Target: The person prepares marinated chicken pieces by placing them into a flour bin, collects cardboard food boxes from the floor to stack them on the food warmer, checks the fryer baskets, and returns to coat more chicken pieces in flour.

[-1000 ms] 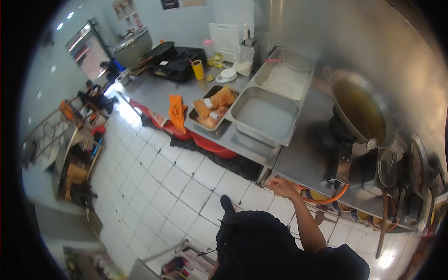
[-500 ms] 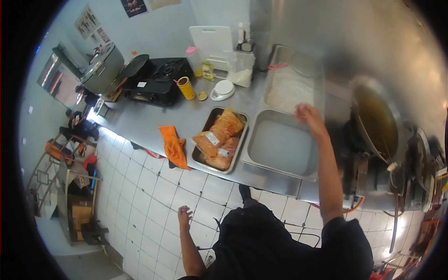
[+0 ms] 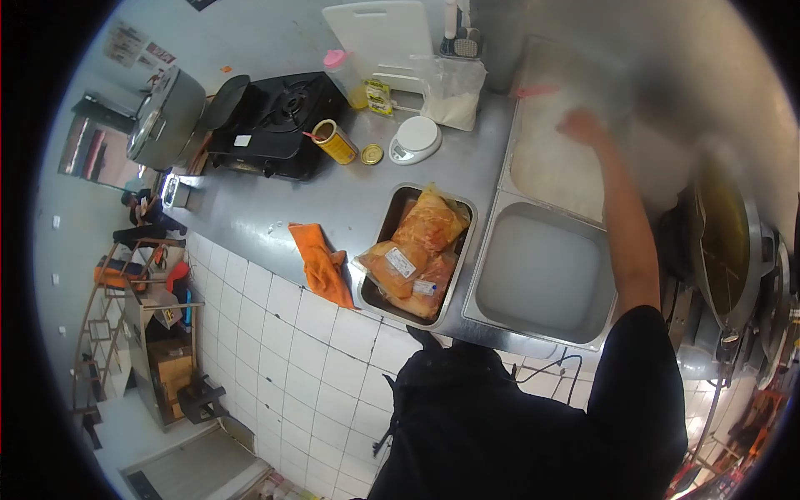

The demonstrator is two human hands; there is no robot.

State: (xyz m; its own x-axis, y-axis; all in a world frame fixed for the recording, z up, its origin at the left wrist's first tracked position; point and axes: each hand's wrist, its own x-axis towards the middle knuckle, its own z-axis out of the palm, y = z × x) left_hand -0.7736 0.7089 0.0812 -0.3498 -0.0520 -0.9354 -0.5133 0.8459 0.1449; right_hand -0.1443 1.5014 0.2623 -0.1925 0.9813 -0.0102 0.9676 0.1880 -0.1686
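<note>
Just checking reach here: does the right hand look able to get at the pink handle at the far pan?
Probably yes: the right hand appears over the far pan, close to the pink handle, with nothing visible between them, though blur hides the exact gap.

The right hand (image 3: 583, 127) is over a long tray (image 3: 510, 158) of pale powder (image 3: 548, 162), near a pink handle (image 3: 537, 91). On the worktop (image 3: 242, 204), bagged meat (image 3: 425, 229) lies in a metal tray (image 3: 468, 250) between an orange cloth (image 3: 321, 265) and a deep pan (image 3: 533, 332).
</note>
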